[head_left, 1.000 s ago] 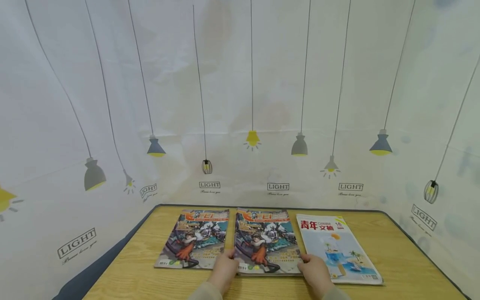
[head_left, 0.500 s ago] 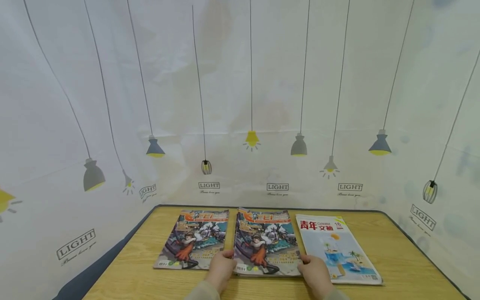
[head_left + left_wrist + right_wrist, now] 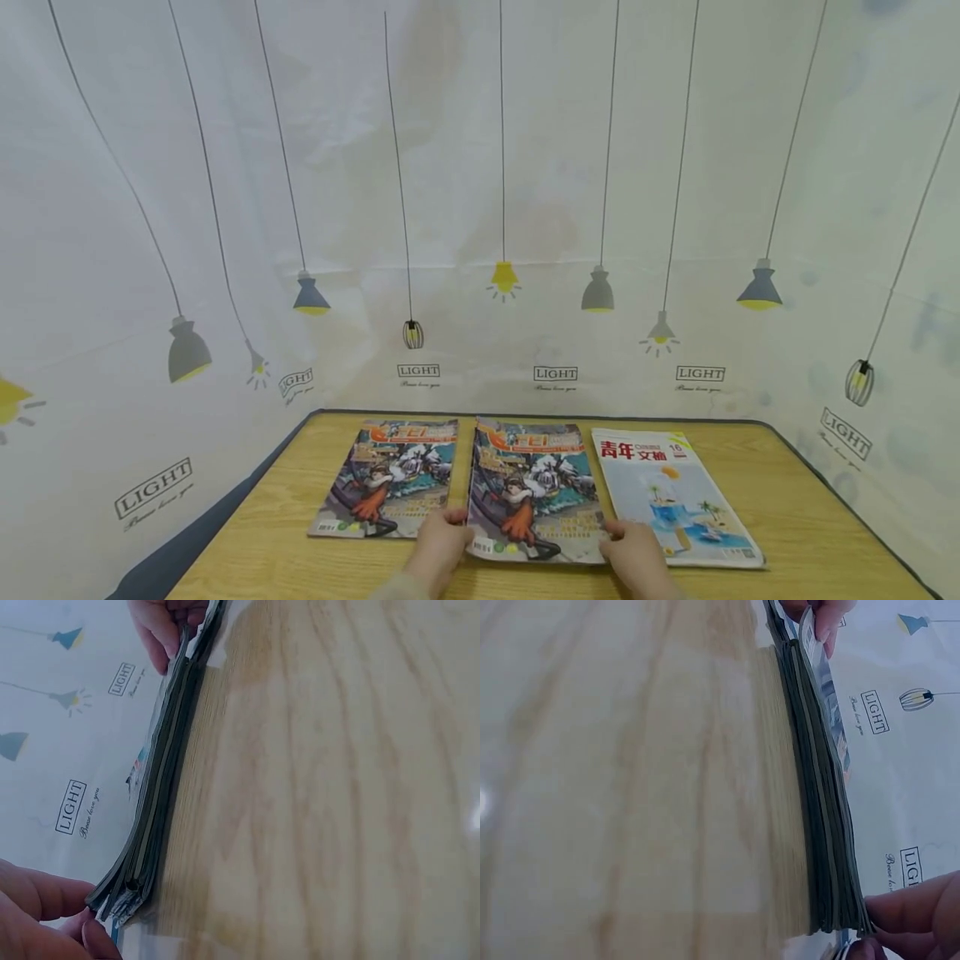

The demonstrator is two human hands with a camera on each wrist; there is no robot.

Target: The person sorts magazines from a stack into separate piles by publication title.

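From the head view I see the middle magazine (image 3: 534, 492) near the centre of the wooden table (image 3: 262, 533), between a magazine with the same cover (image 3: 390, 479) on the left and a white-covered magazine (image 3: 678, 500) on the right. Its long axis runs straight away from the person, with the title end towards the printed wall (image 3: 480, 333) and the short bottom edge nearest the sleeves; the cover faces up and reads the right way round for the person. The left hand (image 3: 438, 550) has the near left corner, the right hand (image 3: 637, 554) the near right one.

From the left wrist, that short edge slants from lower left to upper right across the view. Finger and thumb pinch the corner, with only paper between them, and bend it away from the dark layers (image 3: 161, 772) beneath. I cannot tell whether these belong to one magazine or several.

From the right wrist, the same edge slants from upper left to lower right. The right thumb and fingers close on the other corner, a thin gap filled with sheets, while the left hand shows at the top.
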